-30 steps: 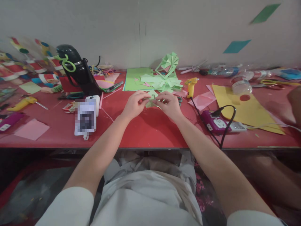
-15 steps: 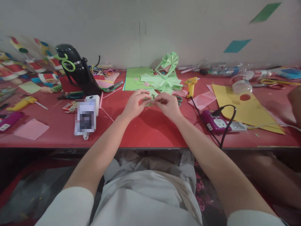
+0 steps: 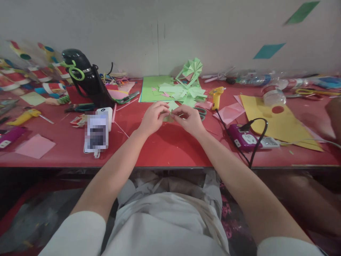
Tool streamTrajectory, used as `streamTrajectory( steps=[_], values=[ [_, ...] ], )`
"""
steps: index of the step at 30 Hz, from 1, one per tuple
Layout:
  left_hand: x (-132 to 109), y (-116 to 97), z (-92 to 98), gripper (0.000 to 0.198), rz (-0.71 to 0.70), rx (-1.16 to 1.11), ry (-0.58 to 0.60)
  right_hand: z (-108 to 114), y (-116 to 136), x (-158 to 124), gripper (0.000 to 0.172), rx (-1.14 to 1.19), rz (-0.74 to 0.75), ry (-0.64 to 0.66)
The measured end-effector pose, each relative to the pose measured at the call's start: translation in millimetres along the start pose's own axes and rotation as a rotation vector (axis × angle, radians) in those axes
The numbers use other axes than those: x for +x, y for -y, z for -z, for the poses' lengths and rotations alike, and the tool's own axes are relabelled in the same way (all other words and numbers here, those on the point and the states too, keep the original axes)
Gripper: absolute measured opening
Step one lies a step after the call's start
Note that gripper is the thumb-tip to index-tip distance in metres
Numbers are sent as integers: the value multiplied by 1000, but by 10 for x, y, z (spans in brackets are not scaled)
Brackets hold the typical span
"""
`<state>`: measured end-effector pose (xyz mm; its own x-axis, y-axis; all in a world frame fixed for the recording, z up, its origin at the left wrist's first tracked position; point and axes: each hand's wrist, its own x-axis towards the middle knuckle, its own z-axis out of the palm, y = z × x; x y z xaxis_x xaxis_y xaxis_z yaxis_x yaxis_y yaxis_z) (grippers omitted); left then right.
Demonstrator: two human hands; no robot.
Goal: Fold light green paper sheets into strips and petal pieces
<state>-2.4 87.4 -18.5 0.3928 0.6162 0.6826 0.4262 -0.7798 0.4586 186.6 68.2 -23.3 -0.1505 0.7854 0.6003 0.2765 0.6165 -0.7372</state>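
Over the middle of the red table, my left hand [image 3: 154, 117] and my right hand [image 3: 188, 118] meet fingertip to fingertip. Both are closed in a pinch on a small piece of light green paper [image 3: 168, 117], mostly covered by the fingers. Just beyond them lie light green paper cutouts [image 3: 186, 94], spread in a leafy heap. A folded green paper flower [image 3: 193, 69] rises behind that heap. Grey-green scissor handles [image 3: 202, 113] show beside my right hand, partly hidden by it.
On the right are a yellow glue gun [image 3: 217, 96], a purple power socket [image 3: 243, 137] with cables and yellow card [image 3: 282, 124]. To the left stand a phone [image 3: 96, 131] and a tilted black bottle [image 3: 87, 78]. A co-worker's arm [image 3: 334, 115] reaches in at the far right.
The small green paper between my fingertips has shifted and shows less of its cut shape. My hands stay in nearly the same place, still pinching.
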Motion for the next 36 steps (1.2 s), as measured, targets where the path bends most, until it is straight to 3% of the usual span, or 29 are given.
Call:
streamTrajectory(
  steps=[14,20,27,36],
  values=[
    [27,67,43,4,4,-48,-88,41,17,12,10,-56,31,-22],
    [22,27,32,5,110,-144,-86,33,3,7,19,-41,18,20],
    [25,53,75,9,249,-220,-86,51,-7,15,18,-57,4,-49],
    [24,61,72,6,251,-231,-88,56,-46,29,14,-33,4,-57]
  ],
)
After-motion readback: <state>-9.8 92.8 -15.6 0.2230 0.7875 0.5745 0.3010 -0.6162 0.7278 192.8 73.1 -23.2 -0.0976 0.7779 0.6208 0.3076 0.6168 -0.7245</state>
